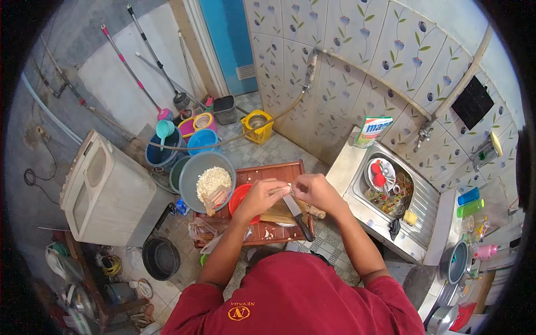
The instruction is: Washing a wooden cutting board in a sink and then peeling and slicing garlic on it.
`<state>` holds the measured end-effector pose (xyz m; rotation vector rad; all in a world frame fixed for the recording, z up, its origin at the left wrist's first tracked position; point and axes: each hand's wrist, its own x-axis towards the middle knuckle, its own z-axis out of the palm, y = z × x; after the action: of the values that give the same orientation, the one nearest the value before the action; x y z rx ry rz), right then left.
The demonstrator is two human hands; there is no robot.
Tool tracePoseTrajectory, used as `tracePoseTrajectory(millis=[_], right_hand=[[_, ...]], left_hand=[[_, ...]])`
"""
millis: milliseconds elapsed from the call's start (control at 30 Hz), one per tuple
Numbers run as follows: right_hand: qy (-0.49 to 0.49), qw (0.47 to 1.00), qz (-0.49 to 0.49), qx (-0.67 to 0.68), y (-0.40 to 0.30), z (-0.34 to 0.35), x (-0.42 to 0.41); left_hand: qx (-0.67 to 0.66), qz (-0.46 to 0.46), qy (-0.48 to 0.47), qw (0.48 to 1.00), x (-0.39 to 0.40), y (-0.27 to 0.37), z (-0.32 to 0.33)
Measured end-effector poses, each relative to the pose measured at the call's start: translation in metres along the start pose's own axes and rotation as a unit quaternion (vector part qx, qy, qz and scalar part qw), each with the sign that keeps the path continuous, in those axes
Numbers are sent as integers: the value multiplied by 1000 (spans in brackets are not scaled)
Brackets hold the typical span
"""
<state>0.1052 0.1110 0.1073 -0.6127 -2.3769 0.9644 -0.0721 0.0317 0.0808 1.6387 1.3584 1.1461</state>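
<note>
My left hand point(264, 196) pinches a small pale piece point(289, 188) between thumb and fingertips; it is too small to name. The fingertips of my right hand point(315, 191) close on its other side. Below them a kitchen knife point(292, 206) with a black handle lies across a wooden cutting board point(274, 214), its handle towards me. Partly behind my left hand is a red plastic bowl point(237, 197); its contents are hidden. To the left, a large grey basin point(186, 178) holds a heap of chopped whitish pieces point(213, 181) and a clear bag of pinkish items point(217, 196).
A low brown wooden table point(261, 239) carries these things, with white scraps and plastic bags point(203, 228) along its near side. On the right stands a steel sink point(423, 222) full of dishes. Buckets point(157, 157) and a yellow container point(256, 133) sit beyond. A black tub point(161, 258) is at left.
</note>
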Motion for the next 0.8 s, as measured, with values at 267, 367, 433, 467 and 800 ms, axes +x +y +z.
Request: tracePoseTrajectory(millis=[267, 367, 433, 467, 800], right_hand=[[35, 994, 75, 74, 3, 6, -2], [22, 988, 71, 136, -1, 6, -2], [1, 986, 90, 144, 9, 8, -5], [-22, 982, 108, 151, 15, 10, -7], [64, 925, 152, 343, 14, 29, -10]], left_hand=[[-8, 25, -2, 1000, -3, 0, -3], [12, 34, 4, 999, -4, -4, -6], [35, 40, 1, 999, -3, -4, -6], [15, 31, -2, 999, -3, -1, -5], [-15, 59, 22, 998, -1, -4, -2]])
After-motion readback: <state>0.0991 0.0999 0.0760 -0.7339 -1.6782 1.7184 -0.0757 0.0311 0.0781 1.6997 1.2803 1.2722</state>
